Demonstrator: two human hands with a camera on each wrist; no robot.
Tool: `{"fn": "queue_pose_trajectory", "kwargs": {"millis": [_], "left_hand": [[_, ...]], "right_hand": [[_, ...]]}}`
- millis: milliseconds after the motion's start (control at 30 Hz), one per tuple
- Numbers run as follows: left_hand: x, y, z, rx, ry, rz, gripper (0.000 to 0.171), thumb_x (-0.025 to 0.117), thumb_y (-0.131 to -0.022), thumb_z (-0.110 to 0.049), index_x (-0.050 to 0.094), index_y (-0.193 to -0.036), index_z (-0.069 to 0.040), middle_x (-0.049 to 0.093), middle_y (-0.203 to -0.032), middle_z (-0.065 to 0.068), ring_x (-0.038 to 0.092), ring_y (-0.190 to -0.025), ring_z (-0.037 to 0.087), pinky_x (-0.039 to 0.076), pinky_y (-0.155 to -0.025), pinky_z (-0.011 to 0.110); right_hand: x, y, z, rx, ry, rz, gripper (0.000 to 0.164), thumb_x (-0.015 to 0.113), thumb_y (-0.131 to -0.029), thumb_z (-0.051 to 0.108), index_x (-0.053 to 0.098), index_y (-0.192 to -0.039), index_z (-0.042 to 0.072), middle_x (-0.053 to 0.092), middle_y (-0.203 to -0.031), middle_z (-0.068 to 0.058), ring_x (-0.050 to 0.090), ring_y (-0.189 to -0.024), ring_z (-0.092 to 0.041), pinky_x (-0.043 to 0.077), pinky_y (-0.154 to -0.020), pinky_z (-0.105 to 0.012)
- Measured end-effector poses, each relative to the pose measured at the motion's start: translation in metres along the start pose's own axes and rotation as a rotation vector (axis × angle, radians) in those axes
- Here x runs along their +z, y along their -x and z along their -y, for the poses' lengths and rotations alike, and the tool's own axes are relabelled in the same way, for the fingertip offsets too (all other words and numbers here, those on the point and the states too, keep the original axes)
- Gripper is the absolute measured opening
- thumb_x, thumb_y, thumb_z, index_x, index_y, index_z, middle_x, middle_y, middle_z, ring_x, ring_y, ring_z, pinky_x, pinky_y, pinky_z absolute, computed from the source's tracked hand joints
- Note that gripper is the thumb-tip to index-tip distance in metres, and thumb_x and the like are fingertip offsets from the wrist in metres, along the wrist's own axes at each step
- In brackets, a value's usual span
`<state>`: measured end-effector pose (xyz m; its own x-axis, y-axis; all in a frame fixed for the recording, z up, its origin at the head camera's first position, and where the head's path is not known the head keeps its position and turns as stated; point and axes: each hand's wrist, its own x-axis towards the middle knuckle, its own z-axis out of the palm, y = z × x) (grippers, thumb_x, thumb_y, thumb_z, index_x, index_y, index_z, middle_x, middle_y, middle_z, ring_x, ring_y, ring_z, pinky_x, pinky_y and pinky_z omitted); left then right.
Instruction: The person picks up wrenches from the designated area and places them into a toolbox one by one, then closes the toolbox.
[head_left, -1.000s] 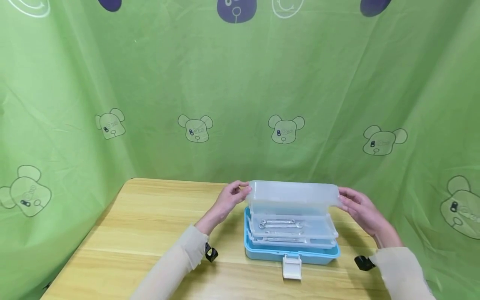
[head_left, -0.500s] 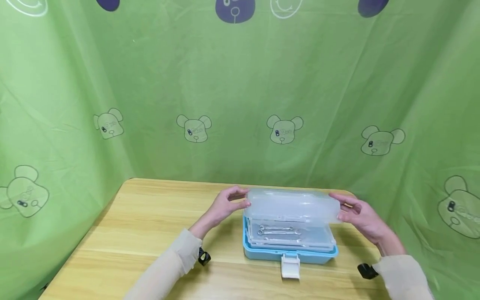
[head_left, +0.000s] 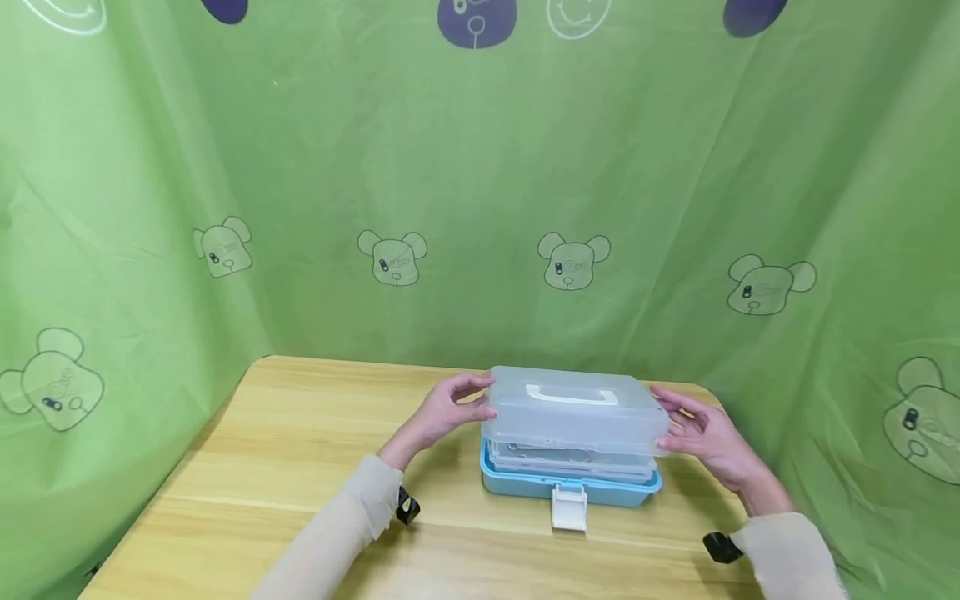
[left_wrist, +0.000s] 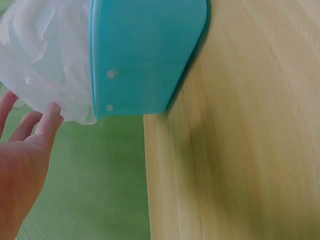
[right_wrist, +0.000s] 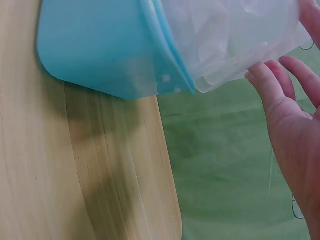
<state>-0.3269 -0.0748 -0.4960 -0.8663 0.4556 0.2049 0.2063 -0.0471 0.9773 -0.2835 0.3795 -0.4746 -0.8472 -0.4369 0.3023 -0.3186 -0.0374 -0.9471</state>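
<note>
A toolbox with a light blue base stands on the table, its frosted clear lid tilted partway over the inner trays. My left hand holds the lid's left end between thumb and fingertips; in the left wrist view that hand has its fingers at the clear plastic. At the opposite end my right hand grips the lid likewise. A white handle lies on the lid's top. Part of a metal wrench shows beneath the lid's front edge; the lid hides the rest.
The toolbox's white latch hangs down at the front, over the wooden table. A green curtain with bear outlines surrounds the table's back and sides. Black devices sit at both wrists.
Both hands have swung the lid forward and down from nearly upright, so its handle now shows. The trays have folded lower into the base, and most wrenches are now covered.
</note>
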Motion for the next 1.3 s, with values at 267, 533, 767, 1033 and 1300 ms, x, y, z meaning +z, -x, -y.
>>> {"fn": "queue_pose_trajectory", "kwargs": {"millis": [267, 533, 767, 1033, 1300], "left_hand": [[-0.005, -0.005, 0.006, -0.018, 0.01, 0.006, 0.061, 0.086, -0.082, -0.005, 0.058, -0.135, 0.004, 0.044, -0.161, 0.015, 0.042, -0.148, 0.039, 0.046, -0.114, 0.031], [-0.01, -0.008, 0.012, -0.002, -0.014, 0.026, 0.062, 0.084, -0.083, -0.001, 0.056, -0.138, 0.003, 0.035, -0.167, 0.012, 0.038, -0.152, 0.034, 0.041, -0.119, 0.037], [-0.013, -0.011, 0.018, 0.007, -0.02, 0.033, 0.062, 0.083, -0.082, 0.001, 0.056, -0.137, 0.003, 0.032, -0.169, 0.011, 0.037, -0.153, 0.035, 0.037, -0.122, 0.044], [-0.014, -0.011, 0.021, -0.008, -0.041, 0.043, 0.07, 0.084, -0.079, 0.003, 0.053, -0.142, 0.0, 0.028, -0.171, 0.007, 0.034, -0.154, 0.035, 0.036, -0.123, 0.044], [-0.015, -0.009, 0.023, -0.012, -0.04, 0.05, 0.07, 0.082, -0.08, 0.007, 0.052, -0.143, 0.002, 0.025, -0.171, 0.008, 0.031, -0.154, 0.038, 0.036, -0.123, 0.044]], "right_hand": [[0.002, -0.006, -0.007, 0.008, 0.012, -0.009, 0.08, 0.065, -0.085, -0.024, 0.024, -0.152, -0.019, 0.051, -0.156, 0.01, 0.055, -0.134, 0.001, 0.05, -0.104, -0.02], [0.004, -0.011, -0.019, 0.071, 0.114, -0.056, 0.084, 0.071, -0.085, -0.018, 0.025, -0.155, -0.014, 0.04, -0.164, -0.006, 0.052, -0.133, 0.007, 0.048, -0.105, -0.016], [0.008, -0.016, -0.025, 0.134, 0.272, -0.095, 0.091, 0.079, -0.084, -0.007, 0.026, -0.157, -0.01, 0.026, -0.162, -0.034, 0.047, -0.13, 0.017, 0.044, -0.104, -0.009], [0.013, -0.018, -0.025, 0.173, 0.322, -0.107, 0.1, 0.085, -0.079, -0.002, 0.025, -0.159, -0.006, 0.023, -0.161, -0.038, 0.043, -0.124, 0.023, 0.041, -0.103, -0.004], [0.015, -0.018, -0.024, 0.215, 0.355, -0.11, 0.104, 0.087, -0.078, 0.003, 0.025, -0.161, 0.0, 0.027, -0.163, -0.032, 0.044, -0.134, 0.009, 0.041, -0.104, -0.006]]}}
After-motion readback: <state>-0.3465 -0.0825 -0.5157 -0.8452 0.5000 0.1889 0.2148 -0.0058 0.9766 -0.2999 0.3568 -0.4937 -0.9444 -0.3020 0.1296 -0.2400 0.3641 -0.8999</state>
